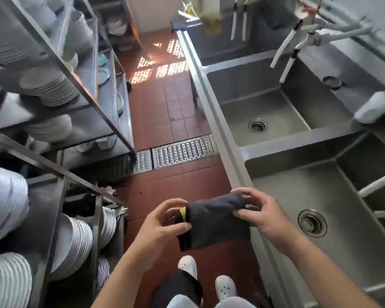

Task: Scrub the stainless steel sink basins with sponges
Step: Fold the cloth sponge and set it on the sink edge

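white clogs [225, 287] stand on the red tile floor [176, 181] at the foot of the frame, and just above them the left hand [162, 227] and right hand [262, 216] each pinch an end of a dark grey cloth [216, 223], a sliver of yellow sponge [182, 211] showing at its left fold; both are held over the floor, just outside the front rim of the nearest sink basin [333, 218]. the step looks like readying the scrubber, so a firm fold with the sponge face out would serve before reaching in. that basin's drain [312, 223] sits near its middle; scrubbing would best work from the walls toward it. the middle basin [271, 107] lies beyond, with white spray hoses [285, 50] hanging over it that could snag an arm. another person's hand holds a white bottle [375, 106] at its far right edge. racks of stacked plates [51, 85] crowd the aisle's left side.
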The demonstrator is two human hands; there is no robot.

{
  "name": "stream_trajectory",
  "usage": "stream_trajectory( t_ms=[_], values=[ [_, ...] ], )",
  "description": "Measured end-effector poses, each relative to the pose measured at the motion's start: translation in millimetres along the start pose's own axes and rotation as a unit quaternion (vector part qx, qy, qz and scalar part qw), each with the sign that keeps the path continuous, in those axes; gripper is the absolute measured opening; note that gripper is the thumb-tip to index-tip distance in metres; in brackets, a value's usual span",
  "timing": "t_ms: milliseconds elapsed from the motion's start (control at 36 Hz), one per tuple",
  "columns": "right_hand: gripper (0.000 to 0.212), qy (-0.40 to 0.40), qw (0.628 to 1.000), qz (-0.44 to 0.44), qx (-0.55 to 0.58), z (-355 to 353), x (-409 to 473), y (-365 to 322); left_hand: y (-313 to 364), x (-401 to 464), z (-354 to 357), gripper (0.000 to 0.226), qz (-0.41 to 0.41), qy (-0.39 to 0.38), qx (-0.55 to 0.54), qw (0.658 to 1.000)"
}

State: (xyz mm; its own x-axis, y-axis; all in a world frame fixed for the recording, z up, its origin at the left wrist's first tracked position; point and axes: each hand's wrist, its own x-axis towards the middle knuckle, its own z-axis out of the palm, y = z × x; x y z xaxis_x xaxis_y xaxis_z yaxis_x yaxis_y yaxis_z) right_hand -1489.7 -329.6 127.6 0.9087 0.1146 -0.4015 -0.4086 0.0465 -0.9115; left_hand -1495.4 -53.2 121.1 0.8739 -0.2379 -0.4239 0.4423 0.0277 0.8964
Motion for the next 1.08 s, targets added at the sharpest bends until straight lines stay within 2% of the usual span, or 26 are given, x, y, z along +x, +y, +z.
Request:
stream_trajectory(
  t_ms=[83,194,389,528,750,944,1083],
  values=[
    [0.044,-0.007,1.000,-0.012,-0.022,20.5,55.9,-19.0,4.7,34.5,-29.5,0.052,0.013,0.058,-0.054,0.997],
    [0.048,0.005,0.998,-0.034,-0.045,50.1,133.4,-43.5,28.4,96.7,-73.7,0.047,0.044,0.079,-0.072,0.993],
    [0.046,0.069,0.992,-0.090,-0.051,111.3,250.6,-120.2,114.6,210.5,-168.2,0.042,0.071,0.040,-0.080,0.993],
    [0.047,0.101,0.984,-0.140,-0.049,141.7,325.9,-171.2,174.6,287.3,-220.7,0.050,0.076,0.001,-0.076,0.994],
    [0.046,0.165,0.977,-0.127,-0.041,125.9,435.0,-196.2,241.5,418.6,-246.7,0.041,0.064,-0.059,0.022,0.996],
    [0.042,0.169,0.977,-0.130,-0.015,97.0,589.0,-240.2,308.8,572.9,-269.3,0.038,0.061,-0.067,0.058,0.994],
    [0.037,0.164,0.981,-0.101,0.002,83.5,705.6,-285.1,369.7,680.3,-294.0,0.048,0.040,-0.048,0.101,0.993]
  ],
)
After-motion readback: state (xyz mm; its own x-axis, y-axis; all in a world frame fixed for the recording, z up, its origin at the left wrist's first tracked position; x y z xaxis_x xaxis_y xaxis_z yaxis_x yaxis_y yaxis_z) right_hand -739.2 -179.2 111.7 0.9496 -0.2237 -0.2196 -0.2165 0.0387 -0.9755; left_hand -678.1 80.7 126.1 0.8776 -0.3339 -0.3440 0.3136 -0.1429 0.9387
